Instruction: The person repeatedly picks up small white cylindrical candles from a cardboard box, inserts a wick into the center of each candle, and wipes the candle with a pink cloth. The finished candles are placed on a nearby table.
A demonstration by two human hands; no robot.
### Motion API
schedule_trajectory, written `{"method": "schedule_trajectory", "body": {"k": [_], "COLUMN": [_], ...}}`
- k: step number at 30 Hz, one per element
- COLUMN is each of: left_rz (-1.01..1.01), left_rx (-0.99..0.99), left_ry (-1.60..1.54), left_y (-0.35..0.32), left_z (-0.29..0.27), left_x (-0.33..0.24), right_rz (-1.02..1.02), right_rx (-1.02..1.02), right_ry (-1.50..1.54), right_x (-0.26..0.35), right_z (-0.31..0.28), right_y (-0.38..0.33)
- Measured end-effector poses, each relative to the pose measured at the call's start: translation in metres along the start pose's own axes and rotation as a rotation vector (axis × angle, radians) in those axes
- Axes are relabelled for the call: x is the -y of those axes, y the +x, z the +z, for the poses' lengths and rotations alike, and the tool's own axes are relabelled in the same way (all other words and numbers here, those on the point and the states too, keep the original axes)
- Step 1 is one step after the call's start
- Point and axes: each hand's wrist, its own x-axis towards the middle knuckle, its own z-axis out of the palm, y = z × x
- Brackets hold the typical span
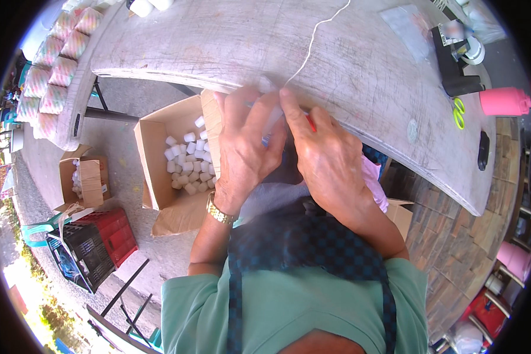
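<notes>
My hands are close together at the near edge of the grey table. In the fingers of my left hand (245, 135), bent and closed, is a crumpled piece of clear plastic (271, 121), mostly covered by the fingers. My right hand (327, 153) is beside it, its index fingertip at the near end of a white string (310, 50) that runs away across the table. Its thumb and other fingertips are partly hidden. A small red thing (311, 122) shows beneath the right hand. To the left of my left hand an open cardboard box (153, 156) holds many white rolls (190, 162).
Green-handled scissors (458, 113), a pink bottle (504, 101) and a black holder (449, 62) are at the table's right. Striped packs (62, 71) are stacked on another table at far left. A smaller box (91, 182) and crates (94, 245) stand on the floor.
</notes>
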Motion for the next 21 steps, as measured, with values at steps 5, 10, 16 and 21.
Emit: {"method": "schedule_trajectory", "body": {"k": [5,10,16,21], "left_rz": [0.031,-0.232,-0.173,-0.019], "left_rx": [-0.074,-0.193,0.001,-0.013], "left_ry": [0.112,-0.220,-0.450,-0.248], "left_y": [0.007,0.026,0.113,0.202], "left_z": [-0.014,-0.033,-0.035,0.015], "left_x": [0.006,0.023,0.020,0.053], "right_rz": [0.016,0.010,0.111,0.121], "right_rx": [0.031,-0.068,-0.144,-0.281], "right_ry": [0.069,0.155,-0.317,-0.381], "right_x": [-0.005,-0.044,-0.138,-0.175], "right_z": [-0.007,-0.039,-0.077,-0.056], "right_y": [-0.006,-0.021,0.002,0.007]}}
